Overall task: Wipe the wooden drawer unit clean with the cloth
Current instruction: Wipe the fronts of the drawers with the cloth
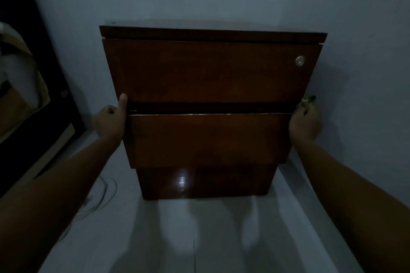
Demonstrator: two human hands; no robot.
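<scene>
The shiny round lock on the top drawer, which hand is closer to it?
Right. The right hand grips the unit's right side, below the lock, with a bit of cloth in its fingers. The left hand holds the far left side, across the whole drawer front.

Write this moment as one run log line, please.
left hand grips drawer unit side | right hand holds cloth at other side | middle drawer ajar
</scene>
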